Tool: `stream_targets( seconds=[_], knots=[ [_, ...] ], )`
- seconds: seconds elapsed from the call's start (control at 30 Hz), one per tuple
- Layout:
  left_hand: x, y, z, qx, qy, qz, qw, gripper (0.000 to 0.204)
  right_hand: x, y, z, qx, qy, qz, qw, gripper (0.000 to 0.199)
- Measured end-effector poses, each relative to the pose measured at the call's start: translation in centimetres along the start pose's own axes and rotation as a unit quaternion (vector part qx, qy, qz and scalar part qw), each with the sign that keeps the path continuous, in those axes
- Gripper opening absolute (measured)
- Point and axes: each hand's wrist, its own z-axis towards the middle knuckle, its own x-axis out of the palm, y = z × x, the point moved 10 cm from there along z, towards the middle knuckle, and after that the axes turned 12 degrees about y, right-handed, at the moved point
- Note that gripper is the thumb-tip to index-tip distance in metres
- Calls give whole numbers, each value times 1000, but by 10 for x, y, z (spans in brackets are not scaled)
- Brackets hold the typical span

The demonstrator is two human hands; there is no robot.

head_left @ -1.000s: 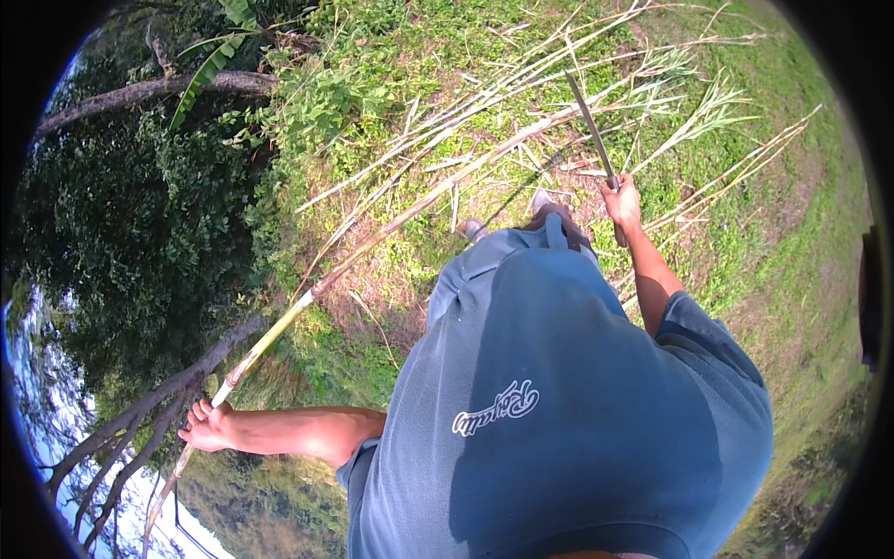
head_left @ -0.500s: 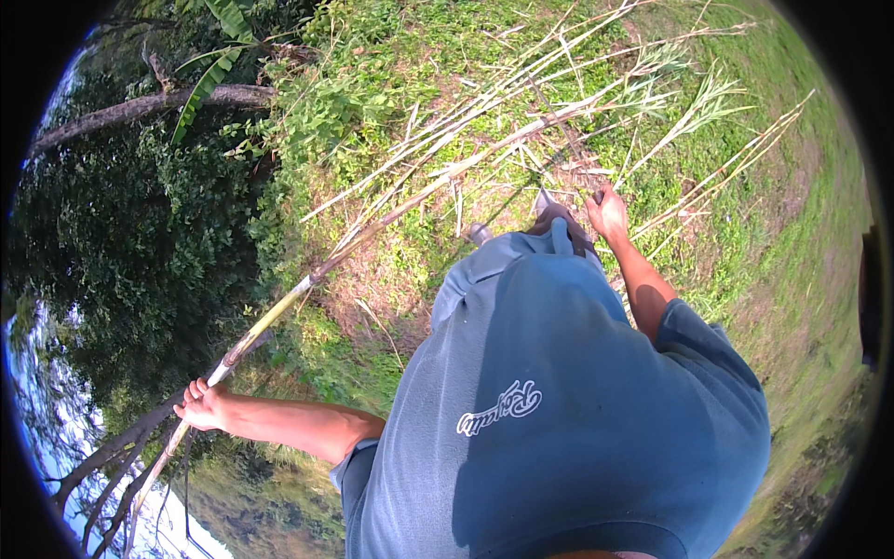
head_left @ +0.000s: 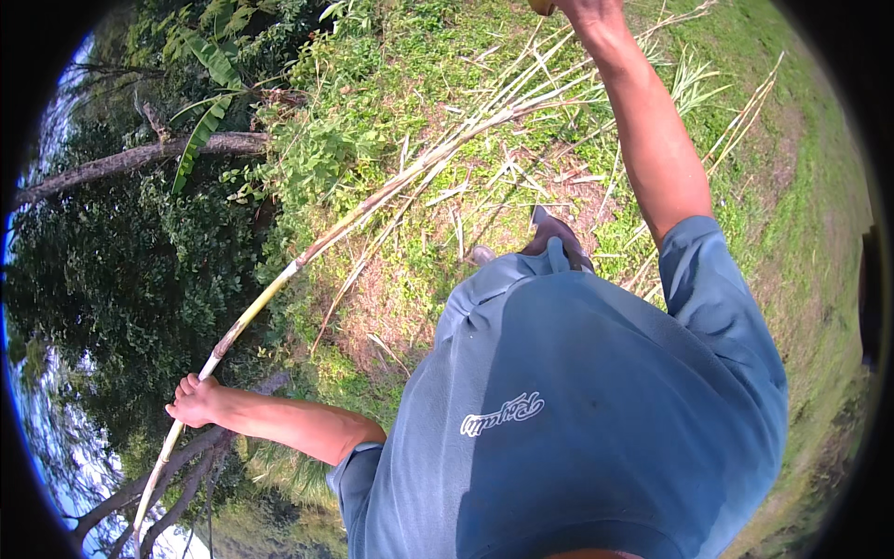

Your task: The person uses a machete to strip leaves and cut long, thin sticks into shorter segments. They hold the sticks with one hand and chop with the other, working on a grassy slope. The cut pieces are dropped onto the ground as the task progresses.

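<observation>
Cane [head_left: 270, 291]: long, pale yellow-green with brown joints, bowed in my view, running out of frame at its near end; far stretch reaches the other stalks, can't tell if it touches them.
Left hand [head_left: 194, 401]: fingers wrapped around the cane near its near end, arm out to the side.
Right hand [head_left: 585, 7]: beyond the cane's far end, cut off by the frame; can't tell how the fingers stand or what they grip. A rounded brownish bit [head_left: 542, 6] shows right beside it.
Ground: sunlit grass [head_left: 792, 242] right of the cane, worn to brown earth [head_left: 358, 321] just beside its middle.
Stalks: loose pile [head_left: 535, 70] around the cane's far end; a thin one [head_left: 365, 257] close along its right side; a slim pair [head_left: 750, 110] well right.
Litter: short dry pieces [head_left: 456, 228] scattered right of the cane.
Leafy tops [head_left: 694, 84]: right of the cane's far end.
Shoe [head_left: 482, 254]: on the ground, right of the cane.
Shirt [head_left: 596, 391]: blue, part shaded, right of the cane.
Surroundings: outdoors. Dark trees [head_left: 112, 242] and a thick bough [head_left: 140, 156] left of the cane; bare branches and bright sky behind its near end.
</observation>
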Motion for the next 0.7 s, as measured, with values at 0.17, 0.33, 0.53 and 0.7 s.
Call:
stream_targets(
  seconds=[0.17,0.33,0.53,0.7],
  knots=[
    [14,-31,62,43,78,-64,994,44,21,-79,-138,84,171,-156,969,19],
    [90,-120,82,55,203,-20,977,48,-216,-318,-662,570,662,-377,307,15],
    [23,-80,171,73,222,24,972,39,-264,-237,-667,664,510,-302,456,22],
    [-19,21,183,120,84,928,341,23,-170,-232,-537,735,95,-63,668,19]
  ],
)
